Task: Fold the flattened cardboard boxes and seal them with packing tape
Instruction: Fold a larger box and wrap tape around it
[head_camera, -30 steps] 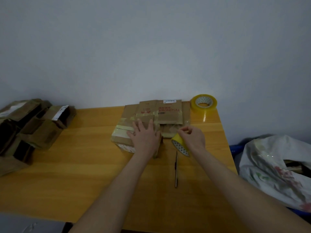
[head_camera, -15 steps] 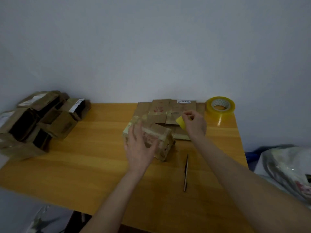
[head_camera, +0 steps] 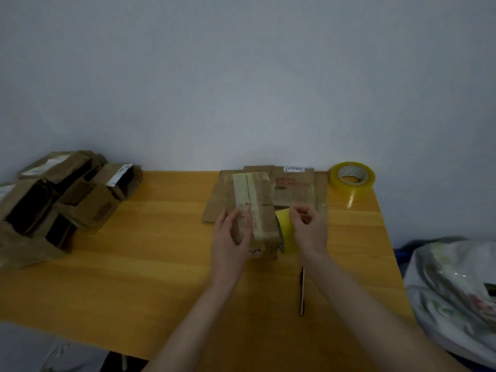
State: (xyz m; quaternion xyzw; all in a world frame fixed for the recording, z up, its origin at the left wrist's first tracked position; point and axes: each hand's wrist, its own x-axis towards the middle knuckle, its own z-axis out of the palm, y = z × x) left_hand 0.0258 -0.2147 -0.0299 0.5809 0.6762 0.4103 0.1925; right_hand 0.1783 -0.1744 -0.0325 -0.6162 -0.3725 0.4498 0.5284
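Past the pen [head_camera: 302, 291], the left hand [head_camera: 230, 234] grips the taped box [head_camera: 259, 208] mid-table, the right hand [head_camera: 308, 229] pinches a tape roll [head_camera: 286, 233] just beside it; this box looks nearly sealed, flat boxes [head_camera: 294, 186] behind await folding, folded boxes [head_camera: 61, 200] sit far left

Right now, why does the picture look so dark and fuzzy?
Head view: the light is dim and grey; the left hand, the right hand, the box and the tape roll they hold look blurred; the other tape roll by the wall casts a bright streak on the table.
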